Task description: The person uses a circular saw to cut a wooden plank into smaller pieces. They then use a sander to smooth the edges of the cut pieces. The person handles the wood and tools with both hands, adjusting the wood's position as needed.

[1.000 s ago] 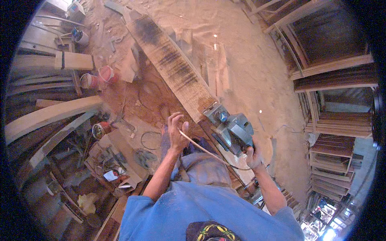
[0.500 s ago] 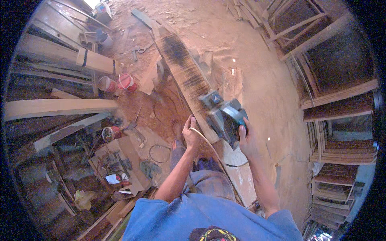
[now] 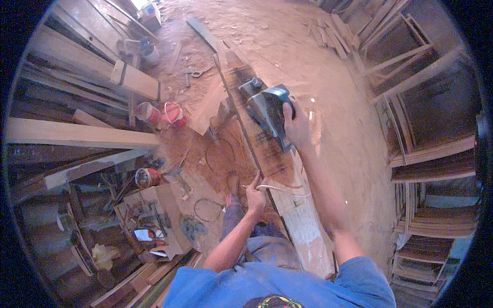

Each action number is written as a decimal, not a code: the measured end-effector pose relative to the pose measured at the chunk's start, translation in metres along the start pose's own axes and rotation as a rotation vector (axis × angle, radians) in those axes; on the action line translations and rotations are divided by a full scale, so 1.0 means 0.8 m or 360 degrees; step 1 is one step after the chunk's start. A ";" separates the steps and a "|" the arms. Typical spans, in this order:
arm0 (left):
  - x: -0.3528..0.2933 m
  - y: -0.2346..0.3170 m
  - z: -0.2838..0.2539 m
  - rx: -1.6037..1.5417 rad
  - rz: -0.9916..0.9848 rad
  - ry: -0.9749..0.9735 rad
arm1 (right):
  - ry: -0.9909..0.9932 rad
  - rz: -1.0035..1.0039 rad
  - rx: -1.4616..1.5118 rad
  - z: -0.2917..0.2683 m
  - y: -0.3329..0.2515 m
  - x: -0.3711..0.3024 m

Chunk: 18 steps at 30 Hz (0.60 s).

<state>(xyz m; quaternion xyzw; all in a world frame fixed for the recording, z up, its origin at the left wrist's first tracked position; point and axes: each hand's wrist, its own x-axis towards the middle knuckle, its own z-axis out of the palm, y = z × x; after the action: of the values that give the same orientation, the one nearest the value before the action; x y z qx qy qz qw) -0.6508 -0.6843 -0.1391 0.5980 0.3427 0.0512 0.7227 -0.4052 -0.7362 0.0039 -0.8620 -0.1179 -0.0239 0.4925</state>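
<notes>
My right hand (image 3: 297, 123) is wrapped around the handle of a dark teal electric planer (image 3: 266, 115). The planer rests on a long brown wooden board (image 3: 280, 167) with dark, rough patches. Beside the board's left edge, my left hand (image 3: 255, 199) is closed around a pale power cord (image 3: 280, 189), which runs across the board toward my right arm. One finger of that hand points up along the edge. Under the board's near end lies a pale, worn plank (image 3: 303, 226). The planer's underside is hidden.
Red-and-white buckets (image 3: 173, 114) stand on the sawdust-strewn floor at left, near a clamp-like tool (image 3: 193, 76). Stacked timber (image 3: 77, 134) juts in from the left. An open box of tools (image 3: 167, 215) sits lower left. Wooden frames and panels (image 3: 436, 154) line the right side.
The planer and my right hand have moved forward, away from me, along the board. My left hand stays by the board's edge with the cord. The view has shifted slightly.
</notes>
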 end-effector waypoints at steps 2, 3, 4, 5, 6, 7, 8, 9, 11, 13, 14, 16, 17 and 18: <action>-0.001 0.009 0.002 0.0094 -0.0135 -0.0166 | 0.0031 0.0070 -0.0091 0.008 -0.004 0.037; -0.005 0.015 0.005 -0.0018 -0.0120 -0.0083 | 0.0020 0.0097 -0.0112 0.022 -0.009 0.055; -0.010 0.031 0.010 0.0016 -0.0135 -0.0073 | 0.0034 0.0132 -0.0152 0.025 -0.009 0.075; -0.014 0.043 0.011 0.0046 -0.0148 -0.0050 | 0.0017 0.0098 -0.0238 0.033 -0.009 0.095; -0.014 0.036 0.011 -0.0020 -0.0164 -0.0061 | 0.0021 0.0078 -0.0210 0.042 -0.010 0.114; -0.014 0.030 0.012 -0.0088 -0.0177 -0.0074 | 0.0028 0.0055 -0.0185 0.049 -0.014 0.134; -0.013 0.030 0.012 -0.0155 -0.0193 -0.0077 | 0.0026 0.0033 -0.0156 0.062 -0.021 0.153; -0.014 0.030 0.010 -0.0073 -0.0212 -0.0101 | 0.0015 0.0071 -0.0174 0.073 -0.027 0.172; -0.012 0.040 0.007 0.0058 -0.0230 -0.0126 | 0.0000 0.0154 -0.0204 0.089 -0.040 0.202; -0.011 0.044 0.006 0.0146 -0.0234 -0.0125 | 0.0007 -0.0001 -0.0041 0.100 -0.039 0.224; -0.009 0.044 0.004 0.0137 -0.0209 -0.0149 | 0.0012 -0.0075 0.0039 0.103 -0.033 0.228; -0.004 0.041 -0.003 0.0107 -0.0152 -0.0210 | 0.0132 -0.0150 0.0004 0.092 -0.012 0.208; 0.001 0.032 -0.015 0.0093 -0.0108 -0.0176 | 0.0173 -0.0195 -0.0006 0.087 -0.006 0.189; 0.010 0.016 -0.037 0.0076 -0.0060 -0.0144 | 0.0091 -0.0027 -0.0019 0.077 -0.005 0.160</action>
<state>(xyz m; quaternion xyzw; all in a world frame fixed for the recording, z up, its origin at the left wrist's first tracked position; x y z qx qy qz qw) -0.6567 -0.6524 -0.1324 0.6102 0.3220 0.0025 0.7239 -0.2862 -0.6584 -0.0046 -0.8628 -0.1108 -0.0533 0.4904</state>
